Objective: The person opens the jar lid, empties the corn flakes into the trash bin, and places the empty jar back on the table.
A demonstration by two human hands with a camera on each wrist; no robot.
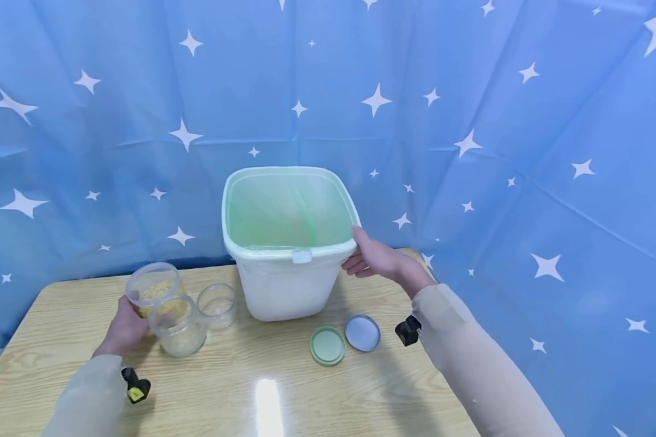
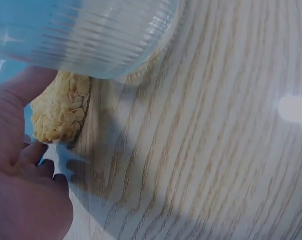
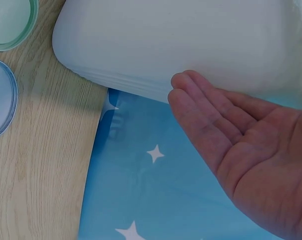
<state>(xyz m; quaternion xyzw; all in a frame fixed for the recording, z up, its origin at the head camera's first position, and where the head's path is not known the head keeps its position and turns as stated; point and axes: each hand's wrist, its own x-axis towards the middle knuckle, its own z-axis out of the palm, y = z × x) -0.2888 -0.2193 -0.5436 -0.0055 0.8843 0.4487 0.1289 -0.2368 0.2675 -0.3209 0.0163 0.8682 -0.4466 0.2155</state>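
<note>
My left hand [image 1: 127, 328] grips a clear plastic jar of pale yellow flakes [image 1: 161, 287] at the left of the table. In the left wrist view its thumb goes behind an empty clear jar [image 2: 106, 40], and its fingers curl beside the flakes [image 2: 63, 110]. A smaller clear jar [image 1: 216, 303] stands to the right of these two. My right hand [image 1: 379, 256] holds the right rim of a large white bin [image 1: 284, 291], thumb over the lip and nearly straight fingers below it. In the right wrist view the fingertips [image 3: 180, 95] overlap the bin's wall.
A green round lid [image 1: 327, 346] and a blue-rimmed round lid [image 1: 362, 332] lie side by side before the bin. The wooden table [image 1: 213, 394] ends at a blue star-patterned curtain [image 1: 284, 79] behind and to the right. Glare marks the table's front.
</note>
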